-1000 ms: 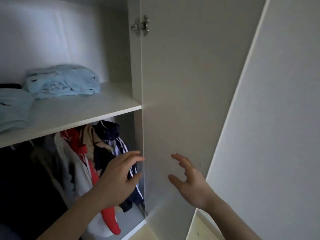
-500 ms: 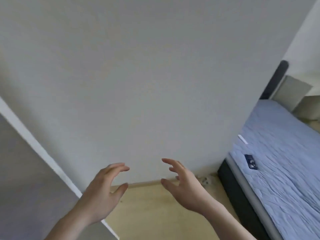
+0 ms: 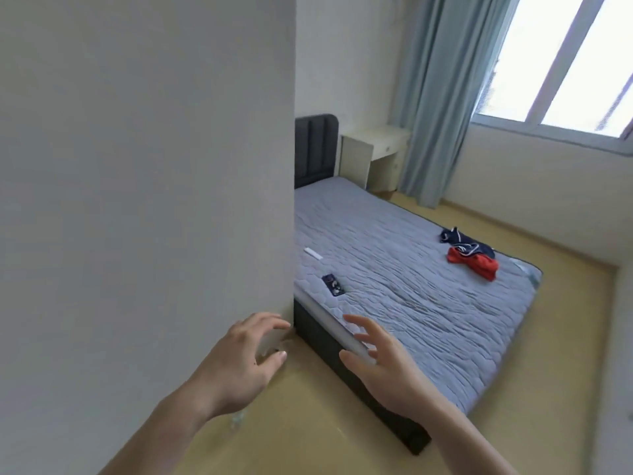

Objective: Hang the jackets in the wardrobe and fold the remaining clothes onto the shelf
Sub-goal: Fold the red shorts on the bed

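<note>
Remaining clothes (image 3: 471, 253), a navy and red heap, are lying at the far corner of the bed (image 3: 411, 286). Left hand (image 3: 239, 365) and right hand (image 3: 383, 361) are hovering empty, fingers loosely spread. Step in hand, apparently: fetching; the next move calls for crossing to that corner.

I see a bed (image 3: 428, 303) with a grey quilted mattress and a dark headboard (image 3: 313, 149). On the mattress lie a dark phone (image 3: 333, 284) and, apart from it, a small white strip (image 3: 313, 253). A pale bedside table (image 3: 373, 156) stands beside blue curtains (image 3: 442, 97) and a bright window (image 3: 561, 63).
</note>
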The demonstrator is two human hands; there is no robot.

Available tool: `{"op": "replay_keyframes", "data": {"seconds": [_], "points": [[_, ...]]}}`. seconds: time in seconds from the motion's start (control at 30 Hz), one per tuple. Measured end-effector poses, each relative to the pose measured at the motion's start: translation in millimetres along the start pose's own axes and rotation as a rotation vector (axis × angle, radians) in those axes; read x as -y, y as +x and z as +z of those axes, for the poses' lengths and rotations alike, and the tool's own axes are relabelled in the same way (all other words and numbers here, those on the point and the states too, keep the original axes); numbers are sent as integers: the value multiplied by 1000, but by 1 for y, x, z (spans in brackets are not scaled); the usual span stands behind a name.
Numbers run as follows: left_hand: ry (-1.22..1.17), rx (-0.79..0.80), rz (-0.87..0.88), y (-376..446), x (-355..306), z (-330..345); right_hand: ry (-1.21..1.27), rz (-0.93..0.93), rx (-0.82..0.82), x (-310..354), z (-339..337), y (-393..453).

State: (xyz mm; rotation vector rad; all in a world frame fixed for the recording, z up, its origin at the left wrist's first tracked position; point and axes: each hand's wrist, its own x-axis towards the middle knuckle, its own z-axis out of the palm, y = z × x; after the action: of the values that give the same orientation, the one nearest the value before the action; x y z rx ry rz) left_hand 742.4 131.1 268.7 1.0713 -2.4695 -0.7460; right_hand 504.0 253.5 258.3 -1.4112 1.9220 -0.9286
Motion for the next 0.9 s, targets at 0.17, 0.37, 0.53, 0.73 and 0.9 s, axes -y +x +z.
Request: {"op": "replay_keyframes", "data": {"seconds": [0.17, 0.37, 0.53, 0.73, 0.9], "points": [[-23, 54, 113, 84, -74, 65, -20, 50, -72, -73, -98, 6], [-55, 80, 167, 162, -144, 139, -16, 85, -116, -150, -207, 22], [-48, 156, 191, 219, -186, 186, 0, 111, -176, -202, -280, 35], [-26, 235, 220, 314, -224, 233, 17, 176, -255, -264, -347, 64], [-47, 319, 301, 397, -266, 285, 16, 258, -373, -311, -401, 78]]}}
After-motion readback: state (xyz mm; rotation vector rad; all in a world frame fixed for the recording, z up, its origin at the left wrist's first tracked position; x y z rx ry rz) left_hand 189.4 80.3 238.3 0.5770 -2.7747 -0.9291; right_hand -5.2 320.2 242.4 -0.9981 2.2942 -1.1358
